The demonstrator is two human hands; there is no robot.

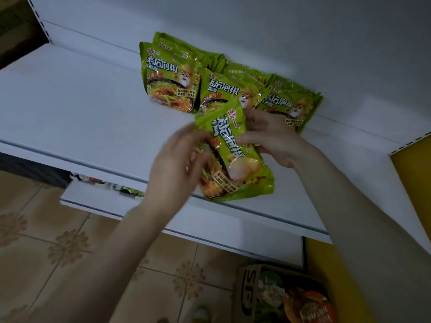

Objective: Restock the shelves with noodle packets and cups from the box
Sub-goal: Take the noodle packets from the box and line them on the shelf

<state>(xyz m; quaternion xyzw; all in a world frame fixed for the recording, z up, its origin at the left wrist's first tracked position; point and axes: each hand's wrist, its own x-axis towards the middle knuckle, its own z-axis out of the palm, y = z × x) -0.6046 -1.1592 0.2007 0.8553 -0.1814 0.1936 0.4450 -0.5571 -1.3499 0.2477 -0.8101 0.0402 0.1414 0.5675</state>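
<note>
Your left hand [177, 159] and right hand [272, 141] curl around one noodle packet [233, 159] over the shelf [70, 101] near its front edge, stocked packets [172, 78] just beyond, open board leftward.

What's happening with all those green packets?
A person is stocking a white shelf with noodles. Both the left hand and right hand hold one green noodle packet over the shelf's front, just ahead of the packets already standing in rows at the back. A cardboard box with noodle cups sits on the floor below.

The left hand [177, 159] is blurred; the bottom edge crops the box [247, 292].
</note>
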